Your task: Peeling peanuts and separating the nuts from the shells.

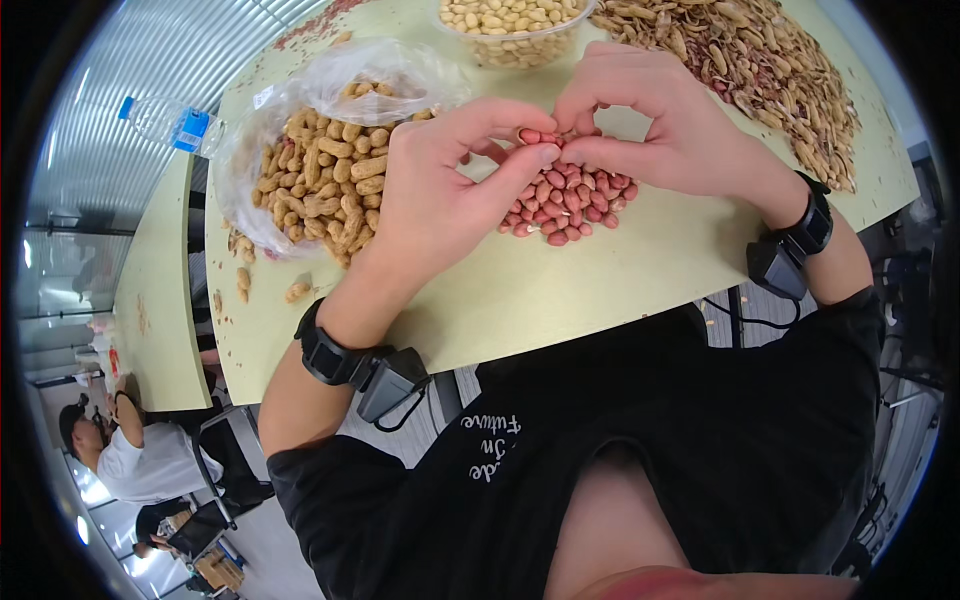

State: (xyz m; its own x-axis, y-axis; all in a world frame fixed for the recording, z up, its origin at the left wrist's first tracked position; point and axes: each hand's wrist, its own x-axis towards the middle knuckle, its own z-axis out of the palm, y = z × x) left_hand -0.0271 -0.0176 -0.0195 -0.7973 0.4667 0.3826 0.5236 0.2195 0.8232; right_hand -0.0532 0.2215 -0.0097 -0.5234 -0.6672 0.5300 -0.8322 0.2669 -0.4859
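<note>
Between the thumb and fingertips of my left hand (445, 185) is a red-skinned peanut (548, 138), with a bit of shell seemingly around it. My right hand (655, 125) pinches at the same spot, its thumb and index finger meeting the left fingertips. The right fingertips partly cover what they grip. Both hands hover over a pile of red-skinned peanut kernels (570, 205) on the table. Left of my left hand, unshelled peanuts (330, 170) lie in an open clear plastic bag (235, 190).
A clear tub (490, 47) of pale peeled peanuts stands at the back. Empty shells (740, 60) are heaped at the far right of the pale table (500, 300). A water bottle (165, 122) lies tilted at the left. Another person (150, 455) sits at a second table.
</note>
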